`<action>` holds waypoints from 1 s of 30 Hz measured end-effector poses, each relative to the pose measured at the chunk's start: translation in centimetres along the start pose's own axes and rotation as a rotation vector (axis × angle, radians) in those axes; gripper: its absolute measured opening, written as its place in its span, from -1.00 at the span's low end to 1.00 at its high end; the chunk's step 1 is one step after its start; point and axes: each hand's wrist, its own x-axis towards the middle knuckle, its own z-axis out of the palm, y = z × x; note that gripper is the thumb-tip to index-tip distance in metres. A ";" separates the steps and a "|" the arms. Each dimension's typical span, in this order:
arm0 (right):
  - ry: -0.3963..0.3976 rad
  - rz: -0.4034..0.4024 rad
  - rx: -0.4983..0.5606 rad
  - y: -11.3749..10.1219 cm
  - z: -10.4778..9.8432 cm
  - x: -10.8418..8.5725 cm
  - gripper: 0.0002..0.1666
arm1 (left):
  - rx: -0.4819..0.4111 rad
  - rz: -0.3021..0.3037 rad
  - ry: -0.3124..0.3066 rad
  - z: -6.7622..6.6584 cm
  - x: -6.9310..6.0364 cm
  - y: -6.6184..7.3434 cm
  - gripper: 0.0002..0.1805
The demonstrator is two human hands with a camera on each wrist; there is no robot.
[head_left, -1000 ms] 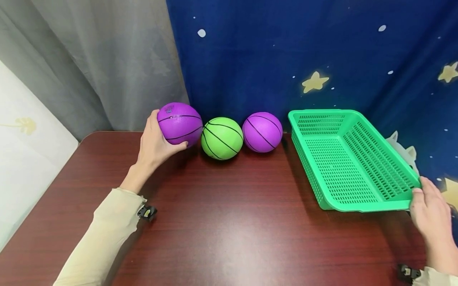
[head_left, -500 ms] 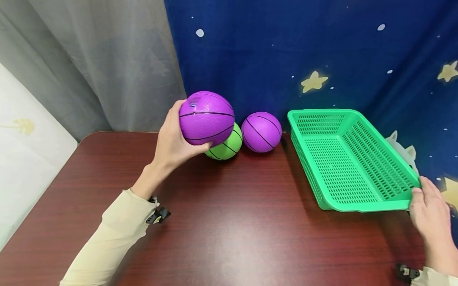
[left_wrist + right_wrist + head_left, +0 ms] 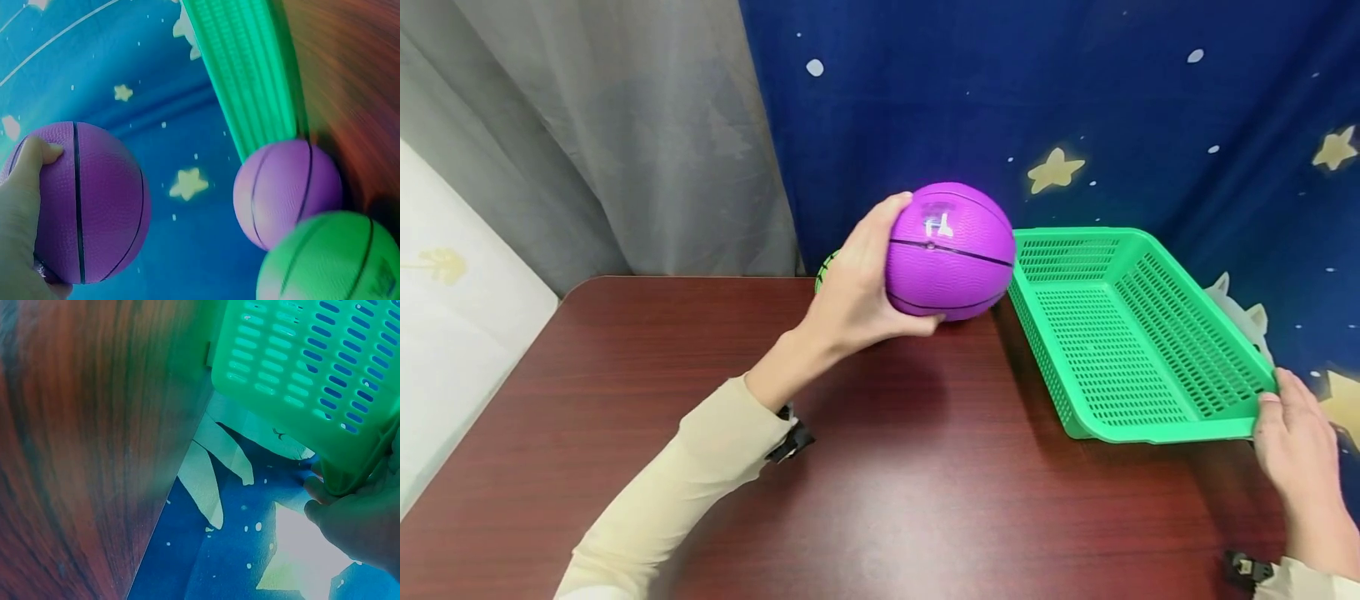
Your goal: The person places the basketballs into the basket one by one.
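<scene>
While I'm watching from my end, the left hand (image 3: 861, 283) has its fingers and thumb curled around a purple ball (image 3: 953, 258), held up above the table (image 3: 880, 508), apart from the second purple ball (image 3: 281, 190) and the green ball (image 3: 325, 265) by the back edge. The right hand (image 3: 1296, 442) pinches the near right corner of the green basket (image 3: 1172, 432), which pokes past the table's right edge. Between basket and left sleeve (image 3: 692, 467) I've got a wide stretch of tabletop; a blue curtain (image 3: 880, 108) hangs just behind.
</scene>
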 end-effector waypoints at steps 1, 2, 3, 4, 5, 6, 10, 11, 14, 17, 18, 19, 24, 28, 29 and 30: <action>-0.005 0.002 -0.004 0.0 0.0 0.0 -0.39 | -0.010 0.013 -0.004 0.4 0.2 0.2 0.17; -0.008 0.004 -0.005 0.0 0.1 0.0 -0.39 | -0.022 0.024 -0.010 0.9 0.5 0.5 0.17; -0.009 0.009 -0.006 0.0 0.1 0.0 -0.38 | -0.034 0.036 -0.018 1.3 0.7 0.7 0.18; -0.009 0.011 -0.006 0.0 0.1 0.0 -0.38 | -0.048 0.046 -0.023 1.7 0.9 0.9 0.17; -0.012 0.018 -0.008 0.0 0.1 0.0 -0.38 | -0.061 0.053 -0.028 2.2 1.0 1.1 0.17; -0.013 0.022 -0.007 0.0 0.1 0.0 -0.38 | -0.072 0.062 -0.033 2.6 1.2 1.4 0.17; -0.022 0.038 -0.005 -0.2 0.2 0.1 -0.38 | -0.094 0.085 -0.058 4.2 1.8 2.2 0.16; -0.027 0.045 -0.004 -0.2 0.2 0.0 -0.37 | -0.098 0.085 -0.070 4.6 1.9 2.4 0.17; -0.039 0.069 -0.005 -0.3 0.2 0.1 -0.37 | -0.105 0.082 -0.117 5.7 2.5 3.0 0.18; -0.041 0.080 -0.007 -0.3 0.2 0.2 -0.37 | -0.110 0.085 -0.161 6.7 3.0 3.5 0.18; -0.039 0.080 -0.007 -0.3 0.2 0.2 -0.37 | -0.107 0.088 -0.175 7.0 3.2 3.6 0.18; -0.036 0.078 -0.006 -0.2 0.1 0.2 -0.37 | -0.098 0.090 -0.189 7.3 3.4 3.7 0.19; -0.024 0.068 -0.001 -0.2 0.0 0.0 -0.38 | -0.069 0.109 -0.252 8.8 4.0 4.4 0.18; -0.018 0.071 -0.001 -0.4 0.1 0.0 -0.37 | -0.052 0.119 -0.315 9.8 4.3 5.0 0.16; -0.016 0.071 -0.001 -0.4 0.1 0.0 -0.37 | -0.044 0.117 -0.333 10.1 4.4 5.1 0.16; -0.012 0.070 0.000 -0.5 0.1 0.0 -0.38 | -0.035 0.113 -0.352 10.3 4.4 5.2 0.16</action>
